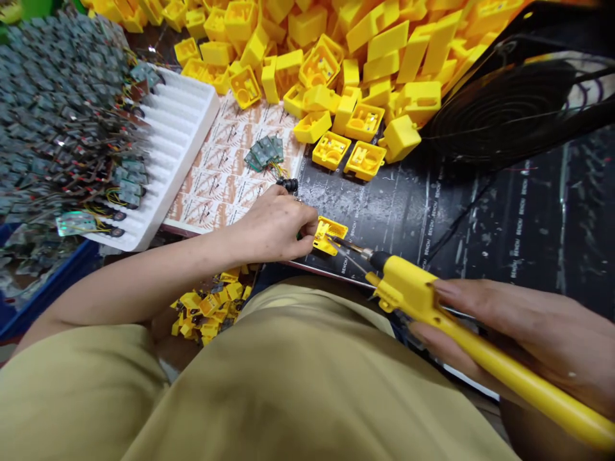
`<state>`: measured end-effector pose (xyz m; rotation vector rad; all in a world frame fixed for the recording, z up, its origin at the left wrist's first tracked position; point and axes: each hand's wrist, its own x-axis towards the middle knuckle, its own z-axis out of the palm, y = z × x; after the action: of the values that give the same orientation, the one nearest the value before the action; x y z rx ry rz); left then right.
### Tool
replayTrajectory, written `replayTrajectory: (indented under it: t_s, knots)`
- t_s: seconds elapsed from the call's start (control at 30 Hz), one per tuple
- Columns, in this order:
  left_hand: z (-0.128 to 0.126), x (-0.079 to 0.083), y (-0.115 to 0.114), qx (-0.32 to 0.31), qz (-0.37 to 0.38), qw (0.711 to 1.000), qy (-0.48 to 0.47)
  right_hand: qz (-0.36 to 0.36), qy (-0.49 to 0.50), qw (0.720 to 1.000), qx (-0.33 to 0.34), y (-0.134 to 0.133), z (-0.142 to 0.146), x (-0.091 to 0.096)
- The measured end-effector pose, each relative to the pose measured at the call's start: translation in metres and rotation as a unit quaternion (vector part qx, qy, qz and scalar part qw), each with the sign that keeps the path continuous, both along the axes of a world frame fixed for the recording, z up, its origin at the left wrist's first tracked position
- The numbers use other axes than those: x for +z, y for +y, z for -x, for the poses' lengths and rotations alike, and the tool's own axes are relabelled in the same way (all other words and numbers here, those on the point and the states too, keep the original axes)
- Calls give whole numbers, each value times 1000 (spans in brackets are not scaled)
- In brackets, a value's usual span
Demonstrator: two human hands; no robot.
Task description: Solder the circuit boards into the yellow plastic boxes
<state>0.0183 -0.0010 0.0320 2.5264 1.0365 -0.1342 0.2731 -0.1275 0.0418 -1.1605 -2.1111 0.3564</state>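
Observation:
My left hand is closed, pinching a small yellow plastic housing against the front edge of the dark work mat. My right hand is wrapped round a yellow soldering iron, whose metal tip touches the inside of the housing. A thin wire runs alongside the tip. Just beyond my left hand lie a few small green circuit boards with wires and a black part.
A big heap of yellow housings fills the back. A white grooved tray and a pile of wired green boards sit at left. A black fan stands at right. More yellow parts lie below the table edge.

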Motion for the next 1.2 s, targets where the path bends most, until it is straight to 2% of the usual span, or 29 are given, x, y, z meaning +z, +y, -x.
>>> replayTrajectory:
  t_s: [0.1,0.33,0.43,0.57,0.7,0.83,0.97,1.2]
  knots:
    - [-4,5,3,-11,5,999,41,-33,9,998,53,6,0,-2]
    - [-12,11,7,-74,-60,992,87,-41,-27,996,75,13,4,3]
    - [-16,15,8,-82,-59,988,117,-43,-61,995,71,16,6,8]
    - [-21,18,9,-85,-52,984,148,-74,-88,987,116,18,-4,8]
    - [-22,19,9,-98,-58,983,147,-46,-89,992,82,12,-22,4]
    - [-21,19,10,-109,-84,979,152,-53,-51,994,83,10,-27,0]
    - [-20,18,10,-116,-93,977,151,-44,-56,996,54,13,-24,-2]
    - [-19,16,10,-119,-82,980,140,-30,-60,994,82,15,-5,2]
